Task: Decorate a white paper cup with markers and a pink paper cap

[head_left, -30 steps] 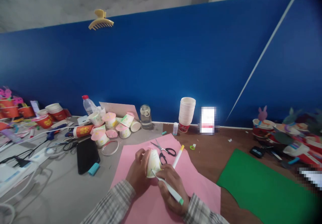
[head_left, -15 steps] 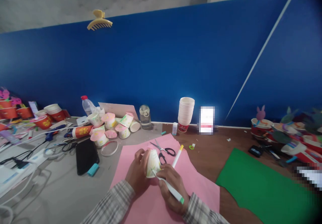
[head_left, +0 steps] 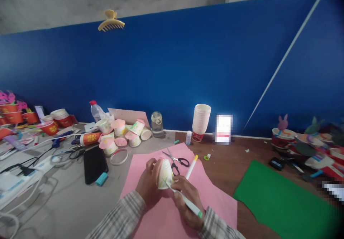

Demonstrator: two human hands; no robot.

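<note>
My left hand (head_left: 149, 180) is wrapped round a white paper cup (head_left: 165, 174) with yellow and green marks on its side. Between the fingers of my right hand (head_left: 188, 202) is a white marker (head_left: 191, 205) with a green end, its tip touching the cup near the rim. Both hands are over pink paper (head_left: 215, 203). Black-handled scissors (head_left: 183, 162) lie open just beyond the cup, partly hidden by it. Beside them rests a white marker with a yellow end (head_left: 191, 167).
Decorated cups (head_left: 108, 146), a black phone (head_left: 95, 164) and a teal cap (head_left: 101, 178) are at the left. A glass jar (head_left: 157, 125), glue stick (head_left: 188, 137) and cup stack (head_left: 201, 120) stand at the back. Green paper (head_left: 279, 199) lies right.
The whole view has shifted slightly, so things appear a little further right. Green lines on the cup look more distinct. Both hands keep their holds.
</note>
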